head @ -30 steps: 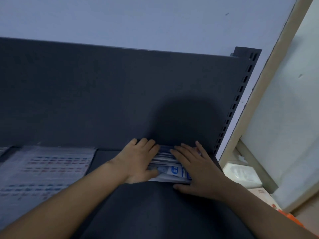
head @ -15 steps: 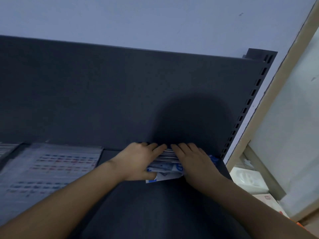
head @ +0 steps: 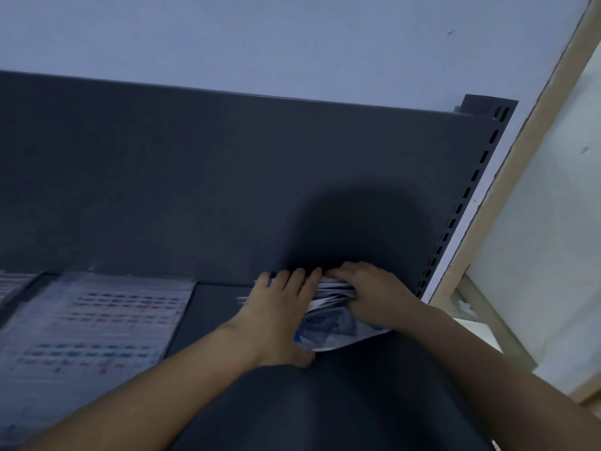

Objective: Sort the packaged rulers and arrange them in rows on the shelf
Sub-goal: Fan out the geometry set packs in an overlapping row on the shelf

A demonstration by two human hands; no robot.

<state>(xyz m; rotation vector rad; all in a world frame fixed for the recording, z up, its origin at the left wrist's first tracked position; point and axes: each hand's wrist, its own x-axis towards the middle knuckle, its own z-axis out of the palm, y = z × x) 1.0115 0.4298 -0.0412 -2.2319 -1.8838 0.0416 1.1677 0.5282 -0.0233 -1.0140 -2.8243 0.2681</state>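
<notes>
while both hands are bunched on one stack of packaged rulers at the back right of the shelf, hard against the back panel, the sorting looks partly done at most. the left hand lies flat on the stack's left side, fingers straight and pressing down. the right hand has its fingers curled over the right side, gripping the packs, which fan out unevenly between the two hands. to the left, a flat sheet of packs with red and blue marks lies on the shelf, too blurred to tell if these are rulers. i judge this stack needs squaring up, and bare shelf between the two groups is left to fill.
</notes>
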